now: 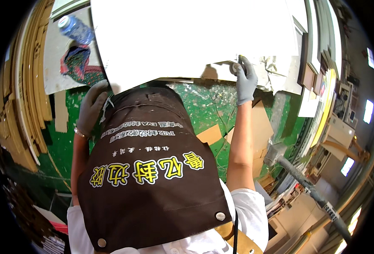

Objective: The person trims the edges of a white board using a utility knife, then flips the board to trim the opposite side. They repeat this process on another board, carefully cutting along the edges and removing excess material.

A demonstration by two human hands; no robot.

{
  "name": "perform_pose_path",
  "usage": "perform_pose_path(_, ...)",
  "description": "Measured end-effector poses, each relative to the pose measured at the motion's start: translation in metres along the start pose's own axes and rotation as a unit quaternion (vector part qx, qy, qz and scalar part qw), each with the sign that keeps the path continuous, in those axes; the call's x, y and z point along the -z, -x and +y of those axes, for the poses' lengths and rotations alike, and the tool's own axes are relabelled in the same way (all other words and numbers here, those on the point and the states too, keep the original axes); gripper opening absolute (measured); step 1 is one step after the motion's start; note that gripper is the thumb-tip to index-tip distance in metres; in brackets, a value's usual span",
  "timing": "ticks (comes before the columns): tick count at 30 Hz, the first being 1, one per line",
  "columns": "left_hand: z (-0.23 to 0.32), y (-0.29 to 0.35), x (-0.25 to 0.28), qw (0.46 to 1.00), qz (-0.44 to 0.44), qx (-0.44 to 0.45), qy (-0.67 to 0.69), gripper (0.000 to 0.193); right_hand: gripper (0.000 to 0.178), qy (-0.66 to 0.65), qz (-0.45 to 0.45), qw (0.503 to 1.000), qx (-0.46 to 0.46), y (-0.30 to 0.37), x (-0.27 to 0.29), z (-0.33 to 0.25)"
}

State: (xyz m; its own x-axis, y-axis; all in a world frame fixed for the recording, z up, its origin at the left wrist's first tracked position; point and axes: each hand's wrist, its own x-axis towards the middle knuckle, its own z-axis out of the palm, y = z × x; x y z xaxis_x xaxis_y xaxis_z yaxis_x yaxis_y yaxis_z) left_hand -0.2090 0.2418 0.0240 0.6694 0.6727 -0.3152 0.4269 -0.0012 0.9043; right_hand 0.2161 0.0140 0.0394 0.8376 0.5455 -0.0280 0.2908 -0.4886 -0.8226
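The left hand curls loosely beside the white panel, its grip unclear. The right hand, fingers nearly closed, holds a small round thing at the panel's near edge. The panel lies on the counter; work seems under way, how much remains unclear.

The board at 12 o'clock is plain white. Both hands wear plain grey gloves: the left hand at 9 o'clock, the right hand at 2 o'clock. The apron, toward 7 o'clock, is blackish brown, printed in white-outlined yellow and pale grey. At 10 o'clock, the bottle is translucent blue, white-capped; the cloth mixes red-pink with speckled dark green. The floor is green, flecked white.
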Motion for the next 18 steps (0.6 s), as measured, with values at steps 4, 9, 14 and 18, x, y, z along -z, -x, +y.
perform_pose_path(4,0.02,-0.013,-0.01,0.997,0.008,0.016,0.071,0.036,0.032,-0.008,0.022,1.0,0.02,-0.015,0.017,0.028)
perform_pose_path(9,0.033,-0.023,-0.017,0.996,0.05,0.019,0.068,0.041,0.037,0.071,-0.088,0.991,0.071,-0.034,0.039,0.033)
perform_pose_path(14,0.047,-0.023,-0.038,0.99,0.106,0.026,0.085,0.042,0.042,0.062,-0.156,0.978,0.121,-0.05,0.043,0.029)
perform_pose_path(18,0.041,-0.023,-0.048,0.985,0.127,0.04,0.113,0.039,0.039,0.11,-0.213,0.963,0.126,-0.054,0.048,0.009)
